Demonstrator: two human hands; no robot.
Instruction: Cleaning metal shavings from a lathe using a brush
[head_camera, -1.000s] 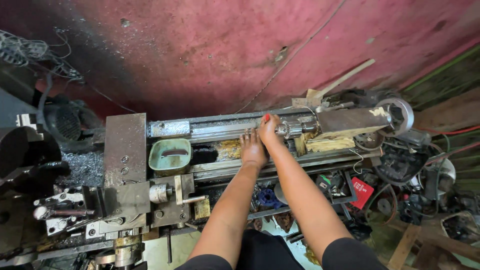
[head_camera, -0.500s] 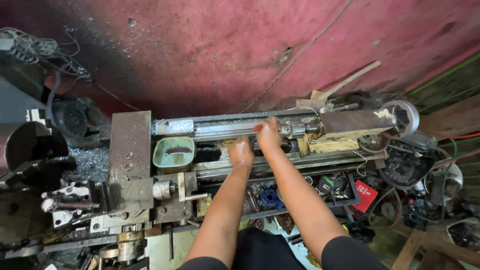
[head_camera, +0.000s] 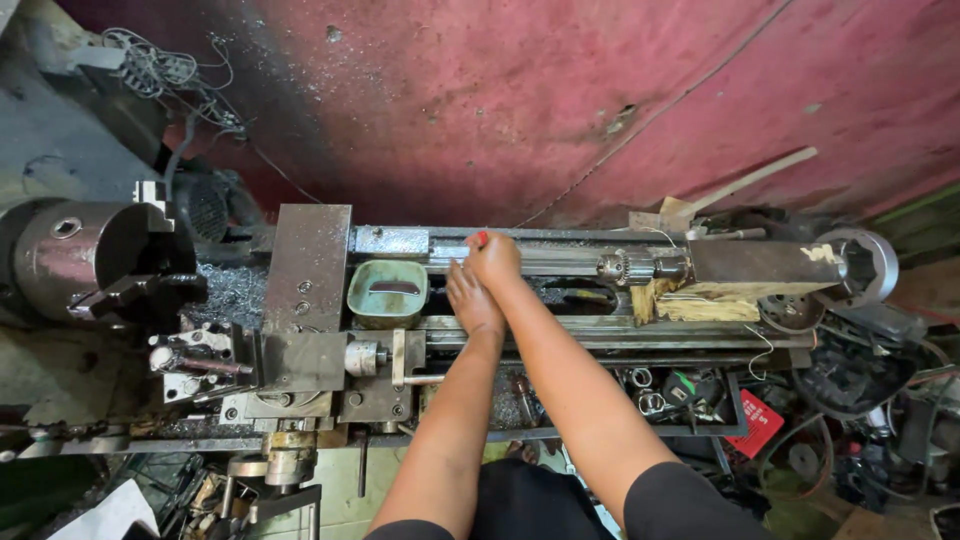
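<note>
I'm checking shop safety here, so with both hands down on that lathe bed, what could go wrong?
1. Both hands, left hand and right hand, rest on the lathe bed, where metal chips lie; swarf could cut bare skin.
2. The drill chuck on the tailstock sits close to the right hand; sliding it could pinch fingers.
3. The green tray sits loose on the bed and might tip.

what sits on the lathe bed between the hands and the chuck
In the head view, a green tray sits just left of the left hand, then the grey carriage, then a chip-strewn stretch of bed before the chuck.
</note>
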